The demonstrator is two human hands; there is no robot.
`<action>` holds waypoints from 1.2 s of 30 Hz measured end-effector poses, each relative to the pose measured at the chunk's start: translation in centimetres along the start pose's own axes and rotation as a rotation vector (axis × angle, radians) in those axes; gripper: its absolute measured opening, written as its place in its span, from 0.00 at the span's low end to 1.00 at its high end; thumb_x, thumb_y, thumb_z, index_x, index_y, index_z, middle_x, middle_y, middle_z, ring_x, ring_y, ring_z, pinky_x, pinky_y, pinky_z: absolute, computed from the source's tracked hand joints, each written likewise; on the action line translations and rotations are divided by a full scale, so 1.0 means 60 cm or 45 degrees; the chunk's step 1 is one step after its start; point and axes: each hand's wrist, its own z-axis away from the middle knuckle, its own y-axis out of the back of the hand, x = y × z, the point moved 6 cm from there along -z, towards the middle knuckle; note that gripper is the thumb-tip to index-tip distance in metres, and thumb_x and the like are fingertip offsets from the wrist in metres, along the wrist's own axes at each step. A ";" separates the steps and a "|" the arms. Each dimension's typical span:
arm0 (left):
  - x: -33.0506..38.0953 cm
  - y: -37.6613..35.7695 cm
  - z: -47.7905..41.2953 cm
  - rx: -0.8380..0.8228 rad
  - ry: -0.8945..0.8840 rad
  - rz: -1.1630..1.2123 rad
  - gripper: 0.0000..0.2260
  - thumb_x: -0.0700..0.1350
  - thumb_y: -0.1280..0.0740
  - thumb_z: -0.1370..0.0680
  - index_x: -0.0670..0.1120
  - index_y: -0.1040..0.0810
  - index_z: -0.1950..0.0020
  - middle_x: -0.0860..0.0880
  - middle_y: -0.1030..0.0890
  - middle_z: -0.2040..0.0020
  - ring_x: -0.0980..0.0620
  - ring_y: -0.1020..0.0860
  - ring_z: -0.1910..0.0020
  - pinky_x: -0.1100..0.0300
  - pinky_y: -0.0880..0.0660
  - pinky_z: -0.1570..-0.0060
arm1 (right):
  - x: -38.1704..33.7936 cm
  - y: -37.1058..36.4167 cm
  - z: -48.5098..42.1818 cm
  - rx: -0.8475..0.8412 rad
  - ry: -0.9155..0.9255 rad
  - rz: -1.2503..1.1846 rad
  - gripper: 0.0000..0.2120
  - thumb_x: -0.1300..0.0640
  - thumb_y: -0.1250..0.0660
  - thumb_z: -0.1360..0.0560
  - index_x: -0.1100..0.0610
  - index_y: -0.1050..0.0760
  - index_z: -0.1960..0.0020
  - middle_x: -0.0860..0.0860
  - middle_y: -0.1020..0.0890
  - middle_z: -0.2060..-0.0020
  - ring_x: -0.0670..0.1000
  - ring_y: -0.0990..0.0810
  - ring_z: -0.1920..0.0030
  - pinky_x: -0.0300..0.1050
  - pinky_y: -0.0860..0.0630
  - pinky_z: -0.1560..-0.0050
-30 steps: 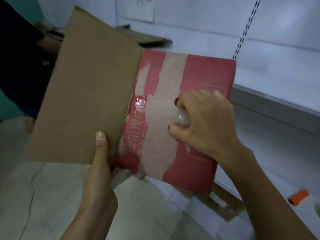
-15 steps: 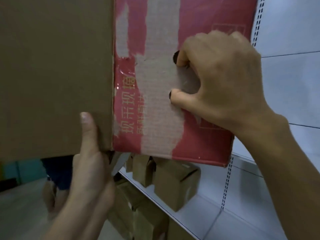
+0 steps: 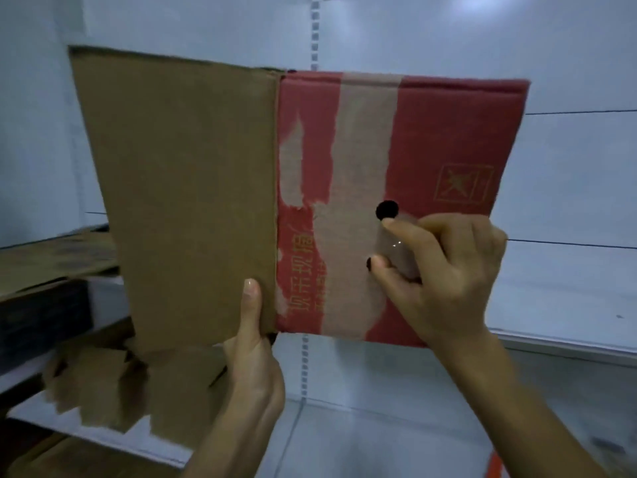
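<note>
A shop or stockroom: white metal shelving [image 3: 517, 343] on slotted uprights [image 3: 314, 32], with brown cartons [image 3: 113, 388] stacked below.

2 hands show, each with its forearm. The left hand [image 3: 253, 370] is slim, with a long thumb whose nail [image 3: 251, 288] is pale, oval and grown slightly past the fingertip. The right hand [image 3: 444, 270] has 4 rounded knuckles along its back. The nails of its thumb [image 3: 371, 262] and index finger [image 3: 389, 221] look dark, and blur hides whether that is polish or shadow. The left forearm [image 3: 224, 450] and the right forearm [image 3: 510, 408] are bare down to the frame's lower edge.
</note>
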 end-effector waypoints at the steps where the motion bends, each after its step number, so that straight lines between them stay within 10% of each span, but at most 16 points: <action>1: -0.014 -0.014 -0.006 -0.004 0.034 0.004 0.36 0.64 0.24 0.39 0.44 0.22 0.39 0.48 0.17 0.44 0.50 0.19 0.44 0.48 0.26 0.40 | 0.021 -0.005 0.015 -0.021 -0.029 0.038 0.13 0.60 0.25 0.37 0.55 0.21 0.53 0.55 0.22 0.66 0.53 0.30 0.61 0.49 0.37 0.57; 8: -0.061 -0.074 -0.072 -0.080 -0.028 -0.304 0.22 0.56 0.27 0.38 0.52 0.22 0.46 0.57 0.18 0.49 0.58 0.20 0.50 0.58 0.26 0.43 | 0.128 -0.055 0.127 -0.419 -0.305 0.182 0.14 0.53 0.26 0.31 0.57 0.22 0.48 0.53 0.23 0.63 0.53 0.28 0.62 0.44 0.38 0.58; 14: -0.076 -0.046 -0.158 0.071 -0.078 -0.351 0.38 0.51 0.23 0.39 0.45 0.30 0.31 0.51 0.22 0.39 0.51 0.23 0.41 0.57 0.28 0.38 | 0.135 -0.117 0.127 -0.511 -0.314 0.141 0.15 0.51 0.26 0.30 0.56 0.19 0.46 0.52 0.23 0.59 0.52 0.26 0.57 0.43 0.39 0.55; 19: -0.077 -0.034 -0.175 0.180 -0.185 -0.336 0.40 0.43 0.21 0.37 0.44 0.35 0.29 0.49 0.23 0.37 0.52 0.23 0.41 0.59 0.25 0.43 | 0.162 -0.109 0.162 -0.250 -0.754 -0.026 0.42 0.41 0.23 0.37 0.53 0.35 0.29 0.57 0.36 0.30 0.53 0.36 0.29 0.54 0.37 0.31; 24: -0.070 -0.021 -0.167 0.370 -0.327 -0.574 0.52 0.42 0.20 0.36 0.51 0.51 0.22 0.48 0.46 0.23 0.48 0.38 0.28 0.46 0.36 0.30 | 0.171 -0.134 0.221 -0.260 -1.402 -0.580 0.60 0.49 0.19 0.42 0.46 0.56 0.23 0.37 0.43 0.27 0.34 0.44 0.28 0.23 0.43 0.34; 29: -0.085 -0.057 -0.134 0.204 -0.585 -1.094 0.46 0.47 0.22 0.32 0.55 0.48 0.23 0.53 0.62 0.22 0.45 0.58 0.23 0.39 0.53 0.28 | 0.168 -0.135 0.230 -0.454 -1.299 -0.512 0.59 0.47 0.20 0.42 0.43 0.57 0.24 0.45 0.44 0.24 0.38 0.44 0.27 0.20 0.46 0.36; 33: -0.118 -0.050 -0.148 0.120 -0.294 -0.789 0.40 0.44 0.26 0.29 0.52 0.45 0.23 0.54 0.58 0.21 0.53 0.50 0.24 0.47 0.43 0.26 | 0.157 -0.135 0.225 -0.447 -1.233 -0.466 0.52 0.50 0.22 0.36 0.45 0.52 0.24 0.49 0.41 0.25 0.38 0.41 0.28 0.21 0.45 0.35; 36: -0.138 -0.039 -0.125 0.125 -0.318 -1.005 0.40 0.45 0.26 0.28 0.48 0.46 0.22 0.52 0.59 0.21 0.47 0.58 0.23 0.38 0.53 0.26 | 0.138 -0.148 0.219 -0.458 -1.154 -0.456 0.44 0.52 0.25 0.31 0.49 0.47 0.24 0.50 0.38 0.26 0.37 0.38 0.29 0.24 0.39 0.36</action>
